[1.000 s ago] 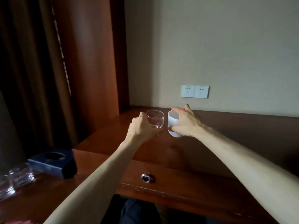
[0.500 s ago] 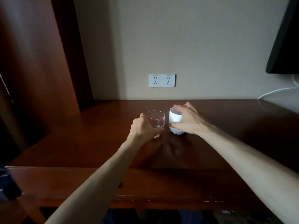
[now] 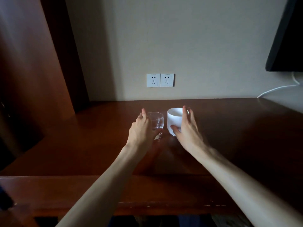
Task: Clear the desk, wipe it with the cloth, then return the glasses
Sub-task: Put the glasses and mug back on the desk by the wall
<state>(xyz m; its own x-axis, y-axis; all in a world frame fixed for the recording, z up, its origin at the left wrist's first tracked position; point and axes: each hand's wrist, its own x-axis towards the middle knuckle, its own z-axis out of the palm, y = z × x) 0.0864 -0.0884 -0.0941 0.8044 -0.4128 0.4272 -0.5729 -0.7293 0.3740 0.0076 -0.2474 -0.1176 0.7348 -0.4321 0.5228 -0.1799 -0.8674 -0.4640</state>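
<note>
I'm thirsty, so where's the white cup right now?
In the head view, the white cup stands mid-desk below the wall sockets, right of the clear glass.

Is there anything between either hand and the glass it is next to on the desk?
Nothing visible. The left hand lies against the clear glass and the right hand against the white cup, fingers loosened. Both vessels stand upright on the desk, side by side, slightly apart.

- A double white wall socket (image 3: 160,80) sits on the beige wall (image 3: 188,38).
- A dark screen (image 3: 288,41) hangs at upper right.
- A white cable (image 3: 278,88) curves below it.
- A brown wooden panel (image 3: 29,63) stands at left.
</note>
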